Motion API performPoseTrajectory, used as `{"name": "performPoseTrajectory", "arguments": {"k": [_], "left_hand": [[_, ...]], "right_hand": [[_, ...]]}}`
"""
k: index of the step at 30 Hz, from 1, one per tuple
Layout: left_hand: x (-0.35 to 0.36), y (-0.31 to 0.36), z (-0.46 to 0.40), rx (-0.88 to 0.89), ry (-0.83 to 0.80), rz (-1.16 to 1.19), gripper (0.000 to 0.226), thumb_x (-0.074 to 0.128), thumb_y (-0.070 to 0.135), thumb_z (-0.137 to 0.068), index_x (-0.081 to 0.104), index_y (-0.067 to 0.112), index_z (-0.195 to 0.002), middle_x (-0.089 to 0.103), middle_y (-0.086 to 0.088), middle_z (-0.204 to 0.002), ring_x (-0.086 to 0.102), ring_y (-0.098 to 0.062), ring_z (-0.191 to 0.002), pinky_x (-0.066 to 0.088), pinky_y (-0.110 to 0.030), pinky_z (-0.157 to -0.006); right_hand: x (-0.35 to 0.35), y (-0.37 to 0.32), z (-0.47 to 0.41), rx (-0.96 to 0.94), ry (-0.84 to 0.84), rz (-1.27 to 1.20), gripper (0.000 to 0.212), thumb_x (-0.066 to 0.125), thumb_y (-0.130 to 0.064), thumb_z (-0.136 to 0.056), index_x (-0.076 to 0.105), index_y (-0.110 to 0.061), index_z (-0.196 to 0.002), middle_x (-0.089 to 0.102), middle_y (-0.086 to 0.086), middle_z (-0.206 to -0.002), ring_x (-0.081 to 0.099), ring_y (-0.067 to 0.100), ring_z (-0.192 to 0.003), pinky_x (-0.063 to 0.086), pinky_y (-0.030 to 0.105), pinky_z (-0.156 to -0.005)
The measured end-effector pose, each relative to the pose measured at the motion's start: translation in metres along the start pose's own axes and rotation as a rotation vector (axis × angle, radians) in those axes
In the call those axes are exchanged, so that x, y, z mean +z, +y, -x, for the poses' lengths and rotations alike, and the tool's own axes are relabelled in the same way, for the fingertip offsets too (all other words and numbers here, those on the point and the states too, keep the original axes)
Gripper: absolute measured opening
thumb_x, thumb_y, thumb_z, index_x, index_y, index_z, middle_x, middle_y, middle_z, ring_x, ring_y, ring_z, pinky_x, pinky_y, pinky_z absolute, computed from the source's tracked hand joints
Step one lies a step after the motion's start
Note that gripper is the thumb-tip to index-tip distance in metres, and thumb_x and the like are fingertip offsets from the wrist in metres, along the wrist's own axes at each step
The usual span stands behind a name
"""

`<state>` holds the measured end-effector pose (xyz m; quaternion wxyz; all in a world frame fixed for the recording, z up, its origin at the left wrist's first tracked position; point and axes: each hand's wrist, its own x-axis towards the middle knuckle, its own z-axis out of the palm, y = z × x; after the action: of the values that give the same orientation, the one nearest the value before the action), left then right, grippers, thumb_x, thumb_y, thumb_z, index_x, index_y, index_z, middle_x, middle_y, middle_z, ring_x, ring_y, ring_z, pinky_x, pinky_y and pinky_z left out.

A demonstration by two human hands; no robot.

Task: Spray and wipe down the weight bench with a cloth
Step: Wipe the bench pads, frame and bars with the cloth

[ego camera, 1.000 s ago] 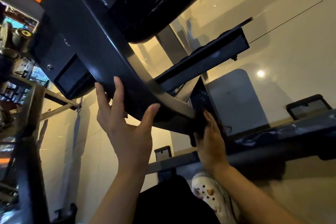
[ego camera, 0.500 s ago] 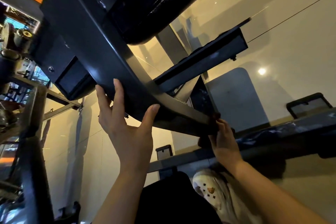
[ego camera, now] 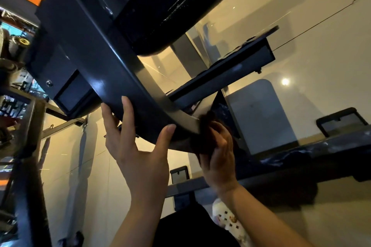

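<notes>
Cloth work under the bench frame, low angle, both hands up on the steel.

Right hand [ego camera: 217, 158] has a dark cloth [ego camera: 202, 126] bunched in curled fingers, pressed against the curved frame beam [ego camera: 128, 86] of the weight bench, below the seat pad [ego camera: 170, 6]. Left hand [ego camera: 136, 146] lies spread, fingers straight, thumb hooked round the beam's lower edge, bracing. Steel looks rigid, heavy and slick; the cloth is soft and light, best kept wadded in the palm and wrapped around the edges.

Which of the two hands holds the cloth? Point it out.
The right hand grips the dark cloth against the lower end of the curved frame beam. The left hand only braces the beam, fingers straight.
</notes>
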<state>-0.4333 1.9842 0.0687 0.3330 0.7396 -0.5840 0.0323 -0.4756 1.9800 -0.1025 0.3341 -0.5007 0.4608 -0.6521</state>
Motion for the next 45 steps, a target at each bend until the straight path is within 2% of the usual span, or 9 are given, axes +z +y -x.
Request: {"name": "performPoseTrajectory", "arguments": {"k": [6,10,14,20,26,31,35,40,45], "left_hand": [[-0.001,0.001,-0.002,0.004,0.003,-0.003,0.082,0.073,0.042,-0.070,0.025,0.055,-0.135,0.013,0.018,-0.155,0.015,0.012,-0.133,0.032,-0.037,-0.113],[-0.003,0.003,-0.002,0.003,-0.003,0.027,0.085,0.082,0.034,-0.072,0.029,0.049,-0.137,0.015,0.016,-0.154,0.018,0.007,-0.134,0.034,-0.043,-0.113],[-0.005,0.002,-0.004,0.021,0.009,0.022,0.081,0.077,0.037,-0.069,0.031,0.052,-0.134,0.017,0.018,-0.153,0.018,0.016,-0.127,0.033,-0.032,-0.109],[-0.013,-0.002,-0.009,0.058,0.029,0.104,0.054,0.072,0.045,-0.081,0.042,0.057,-0.125,0.025,0.030,-0.141,0.028,0.017,-0.128,0.039,-0.009,-0.096],[-0.013,-0.004,-0.009,0.044,0.010,0.118,0.038,0.040,0.052,-0.087,0.041,0.055,-0.125,0.020,0.033,-0.141,0.024,0.016,-0.133,0.038,-0.033,-0.111],[-0.017,-0.010,-0.007,0.103,-0.087,0.022,0.054,0.048,0.051,-0.088,0.030,0.058,-0.139,0.008,0.028,-0.152,0.013,0.003,-0.143,0.034,-0.050,-0.112],[-0.025,-0.013,-0.002,0.120,-0.189,-0.052,0.071,0.055,0.049,-0.087,0.016,0.056,-0.145,0.001,0.027,-0.155,0.007,-0.002,-0.147,0.031,-0.050,-0.114],[-0.030,0.004,0.021,-0.005,-0.176,-0.088,0.072,0.067,0.026,-0.086,0.020,0.048,-0.136,0.027,0.022,-0.136,0.032,0.023,-0.114,0.034,-0.009,-0.090],[-0.039,0.006,0.043,0.065,-0.435,-0.056,0.052,0.062,0.040,-0.081,0.034,0.056,-0.122,0.031,0.048,-0.114,0.040,0.020,-0.109,0.042,-0.002,-0.076]], "right_hand": [[-0.056,0.086,0.023,0.456,-0.446,0.153,0.060,0.063,-0.004,-0.090,0.036,-0.006,-0.144,0.040,0.011,-0.147,0.037,0.027,-0.139,0.025,0.032,-0.114],[-0.062,0.082,0.019,0.560,-0.485,0.044,0.064,0.059,-0.003,-0.092,0.028,-0.016,-0.146,0.036,0.008,-0.151,0.030,0.019,-0.142,0.021,0.028,-0.115],[-0.040,0.030,0.013,0.414,-0.329,-0.060,0.068,0.060,-0.004,-0.090,0.025,-0.030,-0.142,0.030,0.003,-0.154,0.027,0.021,-0.143,0.030,0.048,-0.116],[0.012,-0.078,-0.051,-0.228,-0.051,-0.082,0.041,0.041,-0.025,-0.101,0.034,-0.011,-0.139,0.039,0.008,-0.147,0.035,0.027,-0.141,0.032,0.040,-0.116],[0.028,-0.059,-0.044,-0.344,0.124,0.137,0.036,0.037,-0.030,-0.105,0.039,-0.012,-0.136,0.043,0.011,-0.141,0.042,0.029,-0.133,0.035,0.040,-0.112],[-0.002,0.036,0.019,0.004,-0.047,0.207,0.051,0.037,-0.037,-0.103,0.018,-0.025,-0.149,0.031,0.010,-0.148,0.032,0.027,-0.137,0.034,0.043,-0.112],[-0.034,0.073,0.040,0.350,-0.259,0.280,0.063,0.050,-0.018,-0.097,0.018,-0.022,-0.152,0.032,0.013,-0.154,0.032,0.026,-0.140,0.039,0.046,-0.110],[-0.054,0.065,0.027,0.533,-0.427,0.220,0.058,0.047,-0.014,-0.100,0.022,-0.017,-0.152,0.029,0.007,-0.157,0.033,0.027,-0.142,0.026,0.028,-0.108],[-0.066,0.008,0.014,0.590,-0.339,0.031,0.034,0.042,-0.021,-0.102,0.051,-0.018,-0.135,0.060,0.006,-0.128,0.053,0.029,-0.123,0.037,0.016,-0.092]]}}
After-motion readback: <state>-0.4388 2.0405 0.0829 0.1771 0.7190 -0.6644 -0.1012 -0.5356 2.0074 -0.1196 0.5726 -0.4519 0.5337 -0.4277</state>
